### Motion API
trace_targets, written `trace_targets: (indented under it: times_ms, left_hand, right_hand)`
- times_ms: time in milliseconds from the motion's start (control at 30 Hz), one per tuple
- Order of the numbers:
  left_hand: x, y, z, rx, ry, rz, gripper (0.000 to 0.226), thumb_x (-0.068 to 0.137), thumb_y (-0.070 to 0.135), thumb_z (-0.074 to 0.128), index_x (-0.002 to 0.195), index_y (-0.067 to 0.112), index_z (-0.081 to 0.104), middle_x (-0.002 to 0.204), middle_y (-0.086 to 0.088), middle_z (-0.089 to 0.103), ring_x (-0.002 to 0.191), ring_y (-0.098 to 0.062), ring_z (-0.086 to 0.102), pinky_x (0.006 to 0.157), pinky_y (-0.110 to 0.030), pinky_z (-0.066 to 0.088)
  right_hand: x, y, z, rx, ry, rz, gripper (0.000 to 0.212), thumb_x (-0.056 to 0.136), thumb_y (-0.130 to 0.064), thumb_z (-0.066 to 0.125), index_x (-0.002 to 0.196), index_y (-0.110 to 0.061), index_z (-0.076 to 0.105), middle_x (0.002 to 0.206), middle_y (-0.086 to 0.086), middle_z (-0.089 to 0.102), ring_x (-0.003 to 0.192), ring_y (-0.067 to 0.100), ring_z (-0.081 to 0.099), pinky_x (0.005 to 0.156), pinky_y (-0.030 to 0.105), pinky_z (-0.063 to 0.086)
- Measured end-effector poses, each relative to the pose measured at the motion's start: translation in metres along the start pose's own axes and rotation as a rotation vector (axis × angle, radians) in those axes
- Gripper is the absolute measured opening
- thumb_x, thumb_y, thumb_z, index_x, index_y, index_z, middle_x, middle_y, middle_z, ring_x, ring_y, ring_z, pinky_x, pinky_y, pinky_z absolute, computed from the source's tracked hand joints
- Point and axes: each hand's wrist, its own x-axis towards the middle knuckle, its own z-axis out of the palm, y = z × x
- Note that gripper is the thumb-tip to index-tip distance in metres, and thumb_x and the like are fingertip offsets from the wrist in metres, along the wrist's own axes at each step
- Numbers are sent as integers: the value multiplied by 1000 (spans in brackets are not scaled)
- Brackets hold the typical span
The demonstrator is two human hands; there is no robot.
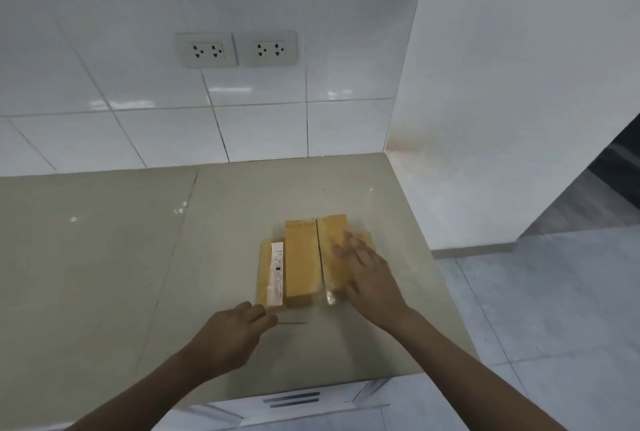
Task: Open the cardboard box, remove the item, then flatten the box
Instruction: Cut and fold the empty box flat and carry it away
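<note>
A yellow-brown cardboard box (301, 257) lies low on the beige counter (121, 257), its top flaps spread apart with a slit between them. A white shipping label (276, 274) runs along its left side, and clear tape sticks out at its near right corner. My right hand (367, 268) rests flat, fingers spread, on the right flap. My left hand (232, 333) sits on the counter at the box's near left corner, its fingertips pinched on a thin dark stick-like thing (292, 323). Whether an item is inside the box cannot be seen.
A tiled wall with two double sockets (235, 49) rises behind the counter. A white pillar (485, 101) stands at the right. The counter's right and near edges drop to a grey tiled floor (554, 309). A white cabinet front (294, 403) lies below.
</note>
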Motion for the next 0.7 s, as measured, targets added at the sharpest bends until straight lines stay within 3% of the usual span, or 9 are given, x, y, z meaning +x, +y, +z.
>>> trace_targets:
  times_ms: [100,233,333,400,700]
  left_hand:
    - [15,2,6,12,15,-90,42,53,12,87,91,22,73,75,3,70,56,-13,62,35,-20,41]
    - [41,3,6,1,61,-68,42,59,9,84,95,23,68,77,4,67,63,-15,62,39,-22,44]
    - [48,1,9,-24,38,-33,58,65,12,81,118,28,64,82,4,68,65,-15,63,40,-22,49]
    - [49,0,10,-18,24,-9,66,64,14,82,124,33,61,77,3,66,61,-16,62,36,-22,47]
    - [58,6,18,-98,124,18,55,65,11,83,113,32,67,74,4,60,59,-14,57,37,-21,38]
  right_hand:
    - [12,-1,9,-49,-137,-40,51,95,-13,37,144,-25,32,158,-1,21,147,18,11,118,44,21]
    - [13,4,10,116,-175,-7,45,96,-8,37,140,-16,41,154,2,33,146,17,15,119,33,15]
    - [16,7,4,230,-217,35,48,92,-1,40,139,-15,43,154,1,32,146,15,14,117,27,11]
    - [19,9,2,262,-255,53,51,91,1,39,138,-16,44,154,0,31,146,15,14,116,26,11]
    - [24,12,-3,363,-302,95,59,83,12,38,135,-15,47,154,0,31,146,15,14,119,31,12]
